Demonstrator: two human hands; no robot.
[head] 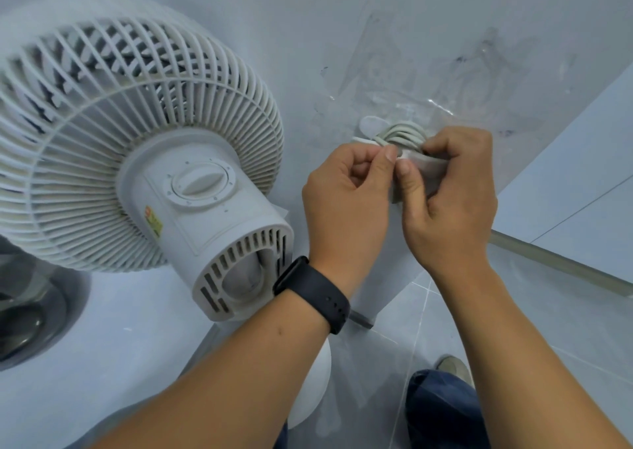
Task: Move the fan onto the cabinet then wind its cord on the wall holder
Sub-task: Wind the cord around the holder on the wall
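Note:
The white fan (137, 147) stands on the white cabinet top (102, 339) at the left, its rear motor housing facing me. Several turns of its grey cord (402, 135) are wound on the white wall holder (371, 126) on the wall to the right of the fan. My left hand (346, 201), with a black band on the wrist, pinches at the cord bundle with thumb and forefinger. My right hand (448, 195) curls round the holder's white lower part and the cord, thumb pressed on it. The cord's plug is hidden.
A steel sink (30, 315) is set in the cabinet top at the far left. Clear tape patches (445, 81) cover the wall above the holder. Below lie a grey tiled floor (394, 339), a skirting strip (561, 267), and my leg and shoe (452, 366).

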